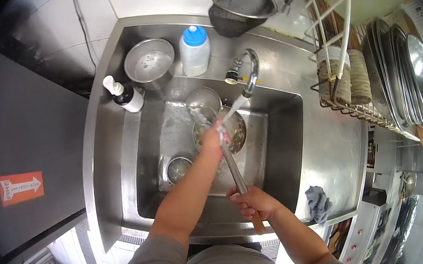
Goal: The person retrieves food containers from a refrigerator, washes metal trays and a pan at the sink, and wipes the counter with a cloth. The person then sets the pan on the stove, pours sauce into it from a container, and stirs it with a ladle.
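Observation:
My right hand (254, 202) is closed around the wooden handle end of a long metal ladle (233, 168). The ladle slants up and away over the sink (280, 138), its round bowl (203, 102) near the far side. At the upper shaft, my left hand (217, 137) appears wrapped around the metal, its fingers blurred and wet. Water from the curved faucet (252, 72) runs down beside that hand. Below it, a metal bowl (242, 137) holding water is partly hidden by the ladle and hand. A smaller round metal container (179, 169) stands to the left of my forearm.
Behind the sink are a metal bowl (149, 59), a blue-capped bottle (195, 53) and a dark mesh strainer (242, 9). A pump bottle (124, 94) stands left. At right, a wire rack (345, 102) holds pans; a grey cloth (319, 204) lies on the counter.

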`<action>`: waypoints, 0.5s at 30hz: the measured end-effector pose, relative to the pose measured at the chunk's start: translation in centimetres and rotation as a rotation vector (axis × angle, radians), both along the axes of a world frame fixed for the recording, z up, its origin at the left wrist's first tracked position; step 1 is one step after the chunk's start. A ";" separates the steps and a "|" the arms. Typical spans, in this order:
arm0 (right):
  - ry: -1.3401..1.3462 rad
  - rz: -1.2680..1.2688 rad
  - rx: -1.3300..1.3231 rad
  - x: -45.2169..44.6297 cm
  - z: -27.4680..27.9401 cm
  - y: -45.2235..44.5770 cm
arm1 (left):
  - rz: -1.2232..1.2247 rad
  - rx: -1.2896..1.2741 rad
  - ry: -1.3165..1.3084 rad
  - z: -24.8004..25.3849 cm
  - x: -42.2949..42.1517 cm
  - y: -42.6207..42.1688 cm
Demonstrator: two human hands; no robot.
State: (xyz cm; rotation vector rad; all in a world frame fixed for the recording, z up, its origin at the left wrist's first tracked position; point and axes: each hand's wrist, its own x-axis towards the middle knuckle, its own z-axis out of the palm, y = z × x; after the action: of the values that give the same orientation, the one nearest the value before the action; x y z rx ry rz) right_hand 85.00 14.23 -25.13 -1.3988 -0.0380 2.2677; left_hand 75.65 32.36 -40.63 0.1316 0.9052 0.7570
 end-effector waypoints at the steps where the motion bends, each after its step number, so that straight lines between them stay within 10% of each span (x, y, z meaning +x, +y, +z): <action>1: 0.107 -0.108 -0.012 0.3 -0.3 0.7 | -0.008 0.000 0.071 0.6 0.2 -0.9; 5: -0.021 -0.305 -0.076 0.7 -0.3 6.2 | -0.294 -0.170 0.160 4.8 0.5 -3.4; 9: -0.108 -0.522 0.134 1.0 -1.9 15.5 | -0.215 -0.143 -0.216 -2.6 1.7 2.7; 15: 0.365 -0.624 0.130 3.4 -8.2 22.8 | -0.160 0.093 0.098 2.8 -5.1 3.9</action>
State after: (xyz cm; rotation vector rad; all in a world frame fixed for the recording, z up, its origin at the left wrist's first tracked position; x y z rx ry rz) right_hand 88.44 37.00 -33.29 -0.7658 0.3186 1.9035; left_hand 70.51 36.23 -37.82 0.3221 0.9402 0.6481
